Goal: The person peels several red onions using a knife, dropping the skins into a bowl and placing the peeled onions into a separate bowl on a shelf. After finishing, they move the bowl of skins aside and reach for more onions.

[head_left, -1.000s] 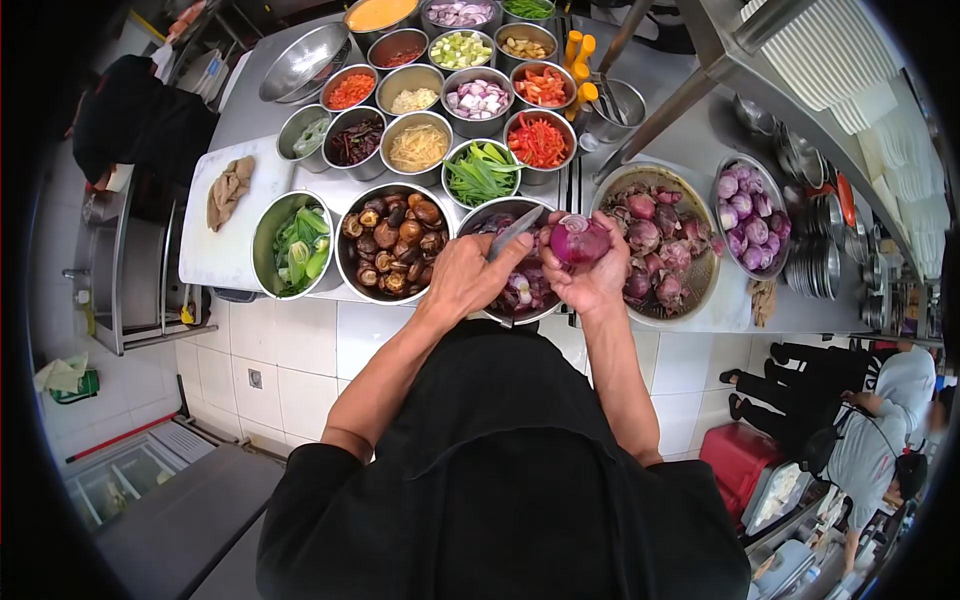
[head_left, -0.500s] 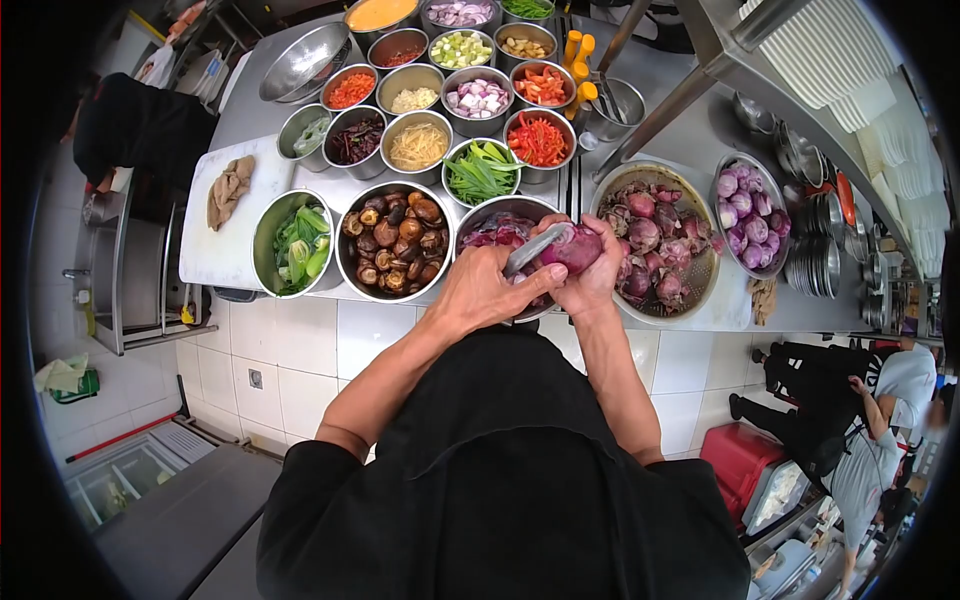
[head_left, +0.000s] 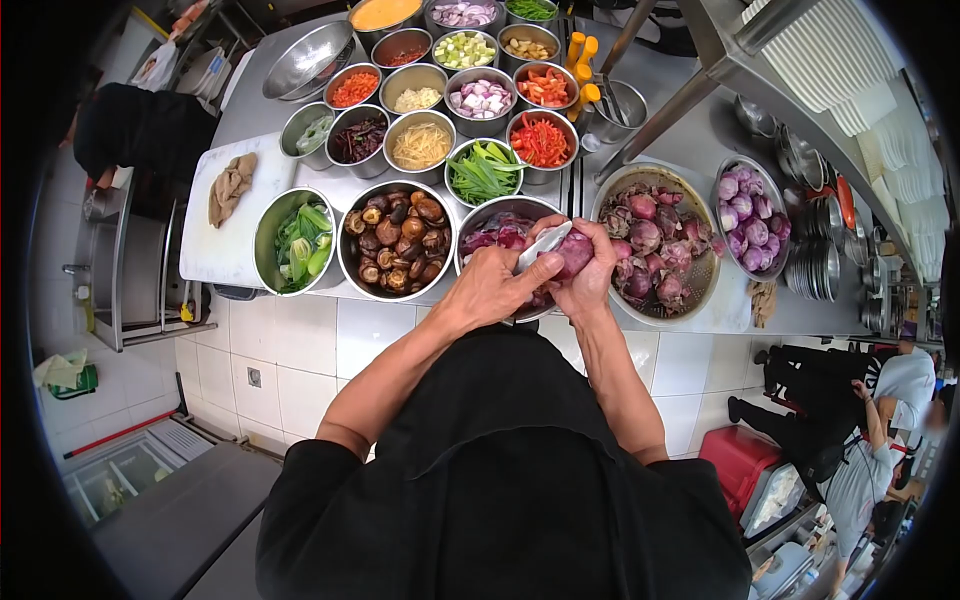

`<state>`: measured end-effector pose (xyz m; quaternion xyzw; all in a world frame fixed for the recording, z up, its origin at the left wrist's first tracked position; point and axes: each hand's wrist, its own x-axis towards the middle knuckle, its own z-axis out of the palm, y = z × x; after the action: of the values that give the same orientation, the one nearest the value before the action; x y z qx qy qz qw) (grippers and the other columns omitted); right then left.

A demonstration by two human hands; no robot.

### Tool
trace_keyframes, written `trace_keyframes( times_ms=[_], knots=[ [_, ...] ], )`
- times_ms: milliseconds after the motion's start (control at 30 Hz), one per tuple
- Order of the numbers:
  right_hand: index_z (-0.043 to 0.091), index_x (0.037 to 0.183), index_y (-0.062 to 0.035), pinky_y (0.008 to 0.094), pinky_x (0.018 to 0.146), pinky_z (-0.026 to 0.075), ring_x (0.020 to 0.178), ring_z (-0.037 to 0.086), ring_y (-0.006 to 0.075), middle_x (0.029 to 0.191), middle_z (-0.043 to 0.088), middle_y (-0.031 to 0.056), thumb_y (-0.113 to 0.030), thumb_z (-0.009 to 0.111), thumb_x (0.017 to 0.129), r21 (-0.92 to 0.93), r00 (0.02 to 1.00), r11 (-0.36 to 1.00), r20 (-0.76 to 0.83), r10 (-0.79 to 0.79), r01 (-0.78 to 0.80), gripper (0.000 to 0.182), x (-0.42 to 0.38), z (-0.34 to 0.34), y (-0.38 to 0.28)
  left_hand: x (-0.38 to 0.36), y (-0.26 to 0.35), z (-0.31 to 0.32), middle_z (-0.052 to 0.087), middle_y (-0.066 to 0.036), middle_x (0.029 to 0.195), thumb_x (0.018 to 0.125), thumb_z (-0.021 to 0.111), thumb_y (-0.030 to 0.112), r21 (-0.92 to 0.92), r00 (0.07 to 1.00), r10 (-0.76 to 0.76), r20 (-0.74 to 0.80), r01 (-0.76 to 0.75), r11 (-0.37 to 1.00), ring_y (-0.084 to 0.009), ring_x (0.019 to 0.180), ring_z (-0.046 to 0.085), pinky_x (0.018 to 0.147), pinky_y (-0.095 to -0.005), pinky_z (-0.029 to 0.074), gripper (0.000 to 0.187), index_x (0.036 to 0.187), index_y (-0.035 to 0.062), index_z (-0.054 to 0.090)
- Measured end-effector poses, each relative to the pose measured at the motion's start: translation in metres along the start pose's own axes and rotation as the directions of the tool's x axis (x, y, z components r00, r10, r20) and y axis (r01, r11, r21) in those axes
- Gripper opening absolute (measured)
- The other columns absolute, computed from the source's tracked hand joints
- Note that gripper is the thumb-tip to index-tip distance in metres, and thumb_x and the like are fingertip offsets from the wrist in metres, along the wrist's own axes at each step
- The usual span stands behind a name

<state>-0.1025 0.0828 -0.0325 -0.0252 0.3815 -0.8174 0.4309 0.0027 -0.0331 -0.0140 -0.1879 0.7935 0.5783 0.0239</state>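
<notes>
My left hand (head_left: 490, 292) is closed around a knife (head_left: 543, 246), its pale blade lying against a red onion (head_left: 575, 254). The onion sits in my right hand (head_left: 590, 280), whose fingers wrap around its far side. Both hands are over the near rim of a steel pot (head_left: 490, 212) containing purple-red onion skins or pieces (head_left: 495, 235); part of its contents is hidden by the hands. Just right of my right hand stands a perforated colander (head_left: 703, 290) with unpeeled red onions (head_left: 645, 232) and loose skins.
Left of the pot stand pots of brown mushrooms (head_left: 395, 245) and green vegetables (head_left: 303, 245). Bowls of cut ingredients (head_left: 423, 145) fill the counter behind. Peeled onions (head_left: 752, 215) lie in a bowl at right. A metal shelf post (head_left: 655, 118) rises nearby. Other people (head_left: 850, 430) are at right.
The knife blade has turned and shows more of its flat, bright side against the onion. My hands have shifted only slightly; the bowls and pots stay put.
</notes>
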Motion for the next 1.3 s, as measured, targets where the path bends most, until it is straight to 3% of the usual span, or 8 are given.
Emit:
trace_keyframes(
  times_ms=[267,467,500,833,933,967,1167,1300],
  knots=[
    [0.061,0.099,0.0019,0.0338,0.083,0.05,0.085,0.062,0.0228,0.088,0.064,0.0134,-0.035,0.044,0.09,-0.023,0.992,0.999,0.117,-0.04,0.043,0.042,-0.002,0.001,-0.004,-0.006,0.003,0.007,0.046,-0.009,0.045,0.091,0.056,0.057,-0.093,0.997,0.016,-0.071,-0.022,0.995,-0.0145,0.045,0.045,0.045,-0.0365,0.037,0.067,0.067,-0.004,0.064],
    [0.061,0.093,-0.0078,0.023,0.042,0.038,0.059,0.057,0.0109,0.076,0.062,0.0028,-0.039,0.053,0.089,-0.02,0.975,0.998,-0.217,0.05,-0.056,0.033,-0.003,0.003,0.004,0.0,0.0,0.012,0.046,-0.01,0.043,0.093,0.056,0.053,-0.078,0.969,0.059,-0.24,-0.079,0.994,-0.0149,0.042,0.044,0.042,-0.0361,0.036,0.065,0.064,-0.0049,0.063],
    [0.06,0.09,-0.0104,0.0205,0.034,0.023,0.05,0.051,0.0078,0.073,0.06,-0.0003,-0.043,0.054,0.087,-0.034,0.957,0.999,-0.29,0.013,-0.024,0.033,-0.001,0.011,0.007,0.002,-0.004,0.014,0.046,-0.011,0.043,0.093,0.056,0.053,-0.06,0.962,0.072,-0.262,-0.091,0.994,-0.0154,0.042,0.044,0.042,-0.0361,0.037,0.065,0.064,-0.0051,0.063],
    [0.058,0.089,-0.0054,0.0316,0.053,0.048,0.067,0.059,0.0227,0.074,0.06,0.009,-0.038,0.054,0.087,0.138,0.874,0.99,-0.476,0.097,-0.034,0.033,0.007,0.008,0.006,-0.011,0.001,0.031,0.051,-0.014,0.048,0.093,0.059,0.045,-0.032,0.975,0.173,-0.138,-0.179,0.983,-0.0186,0.044,0.052,0.045,-0.0362,0.041,0.051,0.076,-0.0028,0.067],
    [0.057,0.09,-0.0038,0.0308,0.051,0.047,0.063,0.058,0.0228,0.072,0.059,0.009,-0.039,0.054,0.088,0.142,0.913,0.99,-0.4,0.081,-0.026,0.035,0.012,-0.002,0.01,-0.013,0.0,0.033,0.051,-0.013,0.049,0.093,0.062,0.037,0.059,0.972,0.226,-0.067,-0.222,0.973,-0.0143,0.044,0.05,0.045,-0.033,0.039,0.04,0.083,-0.0014,0.07],
    [0.057,0.091,-0.0022,0.0312,0.05,0.047,0.059,0.056,0.024,0.072,0.059,0.01,-0.043,0.054,0.089,0.155,0.979,0.984,-0.172,0.111,-0.084,0.041,0.012,-0.017,0.009,-0.013,-0.002,0.033,0.051,-0.014,0.049,0.093,0.062,0.036,0.095,0.97,0.239,-0.046,-0.233,0.968,-0.0152,0.044,0.052,0.045,-0.0332,0.04,0.039,0.084,-0.0013,0.07],
    [0.058,0.093,-0.0037,0.0298,0.051,0.048,0.064,0.06,0.0228,0.074,0.062,0.0099,-0.055,0.047,0.092,0.245,0.914,0.969,-0.398,0.077,0.025,0.052,0.018,-0.016,0.005,-0.027,0.007,0.026,0.05,-0.014,0.049,0.093,0.062,0.038,0.049,0.929,0.347,-0.129,-0.343,0.938,-0.0166,0.044,0.05,0.045,-0.0346,0.04,0.043,0.077,-0.0021,0.068],
    [0.059,0.098,-0.0023,0.0336,0.058,0.052,0.07,0.063,0.0257,0.084,0.065,0.0127,-0.055,0.047,0.092,0.294,0.954,0.954,-0.299,0.034,0.058,0.054,0.007,-0.018,-0.003,-0.011,-0.006,0.014,0.053,-0.014,0.05,0.093,0.06,0.044,0.104,0.963,0.094,-0.252,-0.069,0.992,-0.022,0.045,0.053,0.048,-0.0364,0.042,0.053,0.069,-0.0034,0.062]
  ],
)
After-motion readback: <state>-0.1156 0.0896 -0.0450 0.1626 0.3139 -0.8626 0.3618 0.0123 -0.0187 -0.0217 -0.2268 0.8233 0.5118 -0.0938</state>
